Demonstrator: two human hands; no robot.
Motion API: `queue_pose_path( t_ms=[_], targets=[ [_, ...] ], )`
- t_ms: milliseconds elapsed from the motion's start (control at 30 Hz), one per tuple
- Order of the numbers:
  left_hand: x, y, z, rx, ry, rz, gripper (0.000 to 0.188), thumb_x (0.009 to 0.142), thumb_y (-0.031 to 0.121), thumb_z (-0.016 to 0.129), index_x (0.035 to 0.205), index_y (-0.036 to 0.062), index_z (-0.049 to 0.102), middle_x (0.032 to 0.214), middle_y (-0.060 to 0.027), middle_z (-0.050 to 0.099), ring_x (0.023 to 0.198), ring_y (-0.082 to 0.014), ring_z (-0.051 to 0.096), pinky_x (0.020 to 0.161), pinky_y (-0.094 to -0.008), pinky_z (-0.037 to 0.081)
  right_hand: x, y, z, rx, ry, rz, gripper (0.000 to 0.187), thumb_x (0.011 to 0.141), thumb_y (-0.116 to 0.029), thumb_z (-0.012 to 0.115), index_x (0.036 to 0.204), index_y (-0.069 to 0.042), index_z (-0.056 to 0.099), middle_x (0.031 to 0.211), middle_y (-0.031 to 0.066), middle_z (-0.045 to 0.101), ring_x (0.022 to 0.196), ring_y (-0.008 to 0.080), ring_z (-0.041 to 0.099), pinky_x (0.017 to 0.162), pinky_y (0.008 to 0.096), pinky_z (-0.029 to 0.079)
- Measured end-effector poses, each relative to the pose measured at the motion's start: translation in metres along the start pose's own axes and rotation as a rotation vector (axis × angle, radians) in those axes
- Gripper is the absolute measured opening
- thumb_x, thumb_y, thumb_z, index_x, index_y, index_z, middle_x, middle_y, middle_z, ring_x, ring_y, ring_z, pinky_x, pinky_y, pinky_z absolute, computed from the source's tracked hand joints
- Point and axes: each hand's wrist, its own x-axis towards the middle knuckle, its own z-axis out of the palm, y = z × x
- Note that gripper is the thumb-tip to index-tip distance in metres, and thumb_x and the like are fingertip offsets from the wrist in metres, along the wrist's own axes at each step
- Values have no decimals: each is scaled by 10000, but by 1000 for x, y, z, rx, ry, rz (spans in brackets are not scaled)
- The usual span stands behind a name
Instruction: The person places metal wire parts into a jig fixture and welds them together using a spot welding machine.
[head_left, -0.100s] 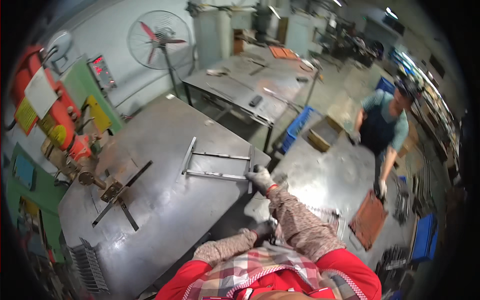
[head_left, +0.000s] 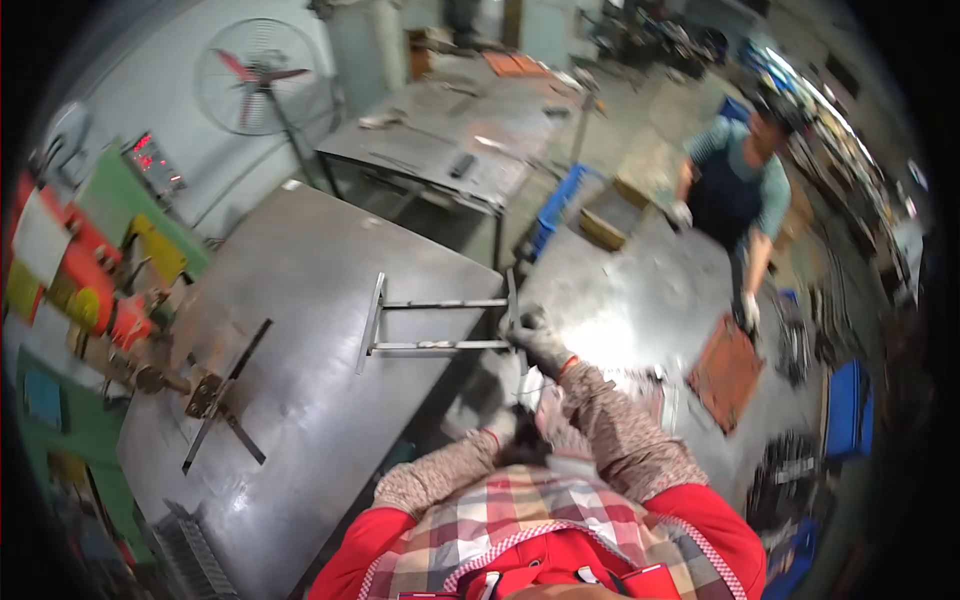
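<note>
A grey metal frame [head_left: 440, 304], made of two long rails joined by crossbars at the ends, extends past the right edge of the left steel table [head_left: 330, 250]. My right hand [head_left: 542, 348], in a grey glove, is closed on the frame's right end. Close to my body, my left hand [head_left: 508, 425], also gloved, is low by the apron; its fingers are blurred and partly hidden. A red and green machine [head_left: 90, 270] stands at the table's left. Its metal fixture [head_left: 205, 395] has dark crossed bars on the tabletop.
On the right, a co-worker [head_left: 745, 180] reaches toward a rust-red plate [head_left: 727, 375] on another steel table [head_left: 640, 290]. A box [head_left: 612, 215] sits at that table's far end, beside a blue crate [head_left: 555, 212]. Stacked metal parts [head_left: 190, 550] lie near left. A fan [head_left: 262, 78] stands behind.
My right hand and the metal frame have moved right relative to the table, so the frame's right end now passes the edge. The whole view has shifted, and my left hand has moved slightly.
</note>
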Motion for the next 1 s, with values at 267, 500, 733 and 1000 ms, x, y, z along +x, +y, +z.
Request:
queue_pose_path(
  t_ms=[267, 500, 733, 1000],
  targets=[
    [-7, 2, -3, -376, 131, -16, 340, 894, 314, 475, 1042, 32, 594, 776, -119, 649, 665, -254, 627, 605, -374, 502, -181, 113, -183, 86, 403, -12, 342, 762, -198, 652, 1001, 38, 588, 885, 81, 617, 742, 144, 566, 667, 292, 481],
    [-18, 57, 27, -315, 254, -62, 358, 904, 331, 552, 1073, 15, 549, 819, -62, 620, 613, -177, 553, 558, -326, 478, -253, 161, -229, 3, 468, 162, 224, 757, -166, 629, 914, -18, 568, 731, 39, 558, 579, 94, 502, 425, 242, 394],
    [-16, 63, 33, -186, 247, -144, 551, 776, 408, 721, 1118, 22, 528, 818, -79, 616, 669, -169, 592, 580, -324, 501, -224, 208, -228, -259, 329, 133, 334, 799, -211, 643, 1002, 33, 537, 851, 144, 613, 760, 213, 578, 671, 343, 475],
    [-20, 55, 38, 96, 424, -56, 432, 812, 371, 652, 1065, 29, 580, 849, -107, 649, 708, -211, 619, 649, -349, 498, -188, 210, -222, -862, 230, 368, 427, 866, -402, 580, 1011, -3, 542, 939, 253, 634, 922, 413, 613, 818, 474, 489]
  ],
)
